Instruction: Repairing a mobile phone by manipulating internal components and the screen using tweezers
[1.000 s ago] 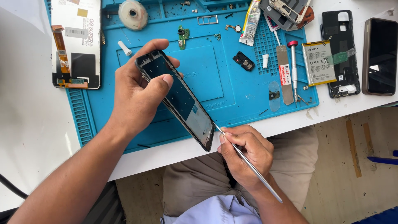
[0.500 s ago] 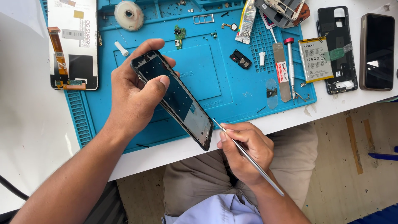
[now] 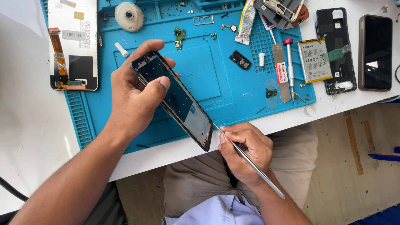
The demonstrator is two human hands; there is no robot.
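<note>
The left hand (image 3: 133, 98) is gripping a phone frame (image 3: 175, 100) above the blue mat (image 3: 233, 89), while the right hand (image 3: 246, 152) is pinching tweezers (image 3: 250, 162) against its lower edge.

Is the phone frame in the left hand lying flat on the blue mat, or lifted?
Lifted. The left hand holds the phone frame tilted above the blue mat; its lower end overhangs the table edge.
</note>
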